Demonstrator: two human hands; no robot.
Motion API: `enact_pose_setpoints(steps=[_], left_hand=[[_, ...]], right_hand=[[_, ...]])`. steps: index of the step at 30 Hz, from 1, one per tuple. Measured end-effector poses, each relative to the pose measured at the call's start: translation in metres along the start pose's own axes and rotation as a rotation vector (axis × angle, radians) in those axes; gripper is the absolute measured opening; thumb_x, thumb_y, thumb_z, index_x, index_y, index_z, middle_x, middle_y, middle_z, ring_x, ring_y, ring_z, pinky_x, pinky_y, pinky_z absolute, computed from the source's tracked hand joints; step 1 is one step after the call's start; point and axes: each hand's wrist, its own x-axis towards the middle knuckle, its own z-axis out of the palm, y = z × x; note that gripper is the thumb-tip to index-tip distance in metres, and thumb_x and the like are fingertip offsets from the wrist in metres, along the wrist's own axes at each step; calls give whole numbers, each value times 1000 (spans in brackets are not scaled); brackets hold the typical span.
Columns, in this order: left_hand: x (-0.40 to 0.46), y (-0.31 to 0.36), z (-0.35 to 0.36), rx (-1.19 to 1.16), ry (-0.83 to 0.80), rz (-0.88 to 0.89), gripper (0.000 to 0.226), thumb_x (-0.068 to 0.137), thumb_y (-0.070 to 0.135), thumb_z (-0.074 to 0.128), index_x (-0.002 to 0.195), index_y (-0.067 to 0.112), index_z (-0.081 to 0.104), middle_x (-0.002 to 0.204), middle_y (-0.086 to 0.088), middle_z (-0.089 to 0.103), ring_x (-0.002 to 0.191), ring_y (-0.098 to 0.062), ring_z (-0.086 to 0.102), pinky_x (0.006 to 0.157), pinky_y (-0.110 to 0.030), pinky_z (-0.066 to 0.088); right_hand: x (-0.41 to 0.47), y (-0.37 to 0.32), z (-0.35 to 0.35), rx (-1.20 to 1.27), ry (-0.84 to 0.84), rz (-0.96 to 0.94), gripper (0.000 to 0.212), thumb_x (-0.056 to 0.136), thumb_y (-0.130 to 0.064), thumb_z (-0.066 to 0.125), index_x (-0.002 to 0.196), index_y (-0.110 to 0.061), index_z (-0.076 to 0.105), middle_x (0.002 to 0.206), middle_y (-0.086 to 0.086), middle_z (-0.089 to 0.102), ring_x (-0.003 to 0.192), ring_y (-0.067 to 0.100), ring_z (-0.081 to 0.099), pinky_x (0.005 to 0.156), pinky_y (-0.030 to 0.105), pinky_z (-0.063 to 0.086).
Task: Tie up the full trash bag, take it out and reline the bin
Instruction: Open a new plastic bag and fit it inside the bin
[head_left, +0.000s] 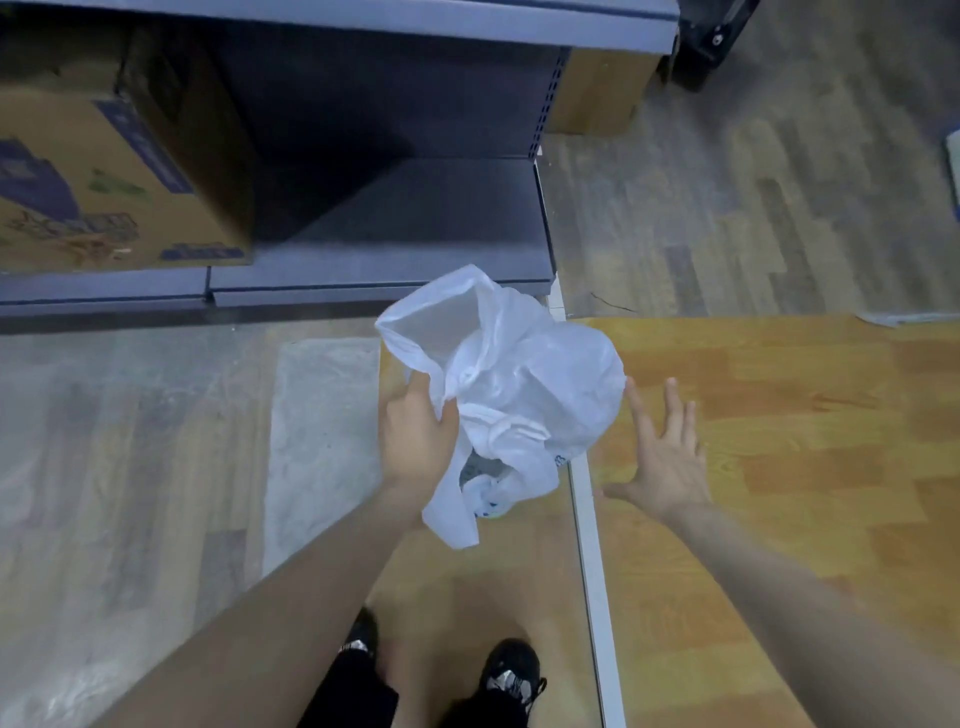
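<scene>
A white plastic bag billows in the air in front of me, its mouth partly spread open toward the upper left. My left hand grips the bag's gathered plastic from the left side. Just right of the bag my right hand is spread with straight fingers and holds nothing. Under the bag something dark with blue-and-white print shows through a gap; I cannot tell whether it is the bin.
A grey metal shelf unit stands ahead, with a printed cardboard box on its left part. A white floor strip runs between grey flooring on the left and orange wood flooring on the right. My black shoes are below.
</scene>
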Motion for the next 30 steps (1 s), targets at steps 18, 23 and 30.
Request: enact_pose_setpoints(steps=[18, 23, 30], left_hand=[[95, -116, 97, 97, 108, 432, 31, 87, 18, 57, 69, 15, 33, 66, -2, 45, 67, -26, 44, 50, -32, 25], [97, -127, 117, 252, 54, 515, 17, 90, 16, 53, 80, 16, 40, 86, -14, 61, 90, -37, 58, 61, -30, 30], [89, -126, 117, 27, -110, 446, 36, 82, 48, 64, 100, 22, 45, 86, 11, 54, 85, -18, 52, 69, -31, 41]], right_hand=[[154, -90, 200, -206, -300, -520, 37, 95, -27, 43, 130, -17, 48, 137, 9, 50, 114, 31, 50, 99, 41, 42], [174, -78, 202, -293, -321, -433, 40, 88, -32, 52, 126, -20, 52, 134, 4, 53, 113, 28, 53, 96, 40, 46], [115, -53, 148, 672, 177, -422, 40, 93, -23, 48, 131, -21, 38, 111, 4, 59, 100, 29, 58, 81, 37, 44]])
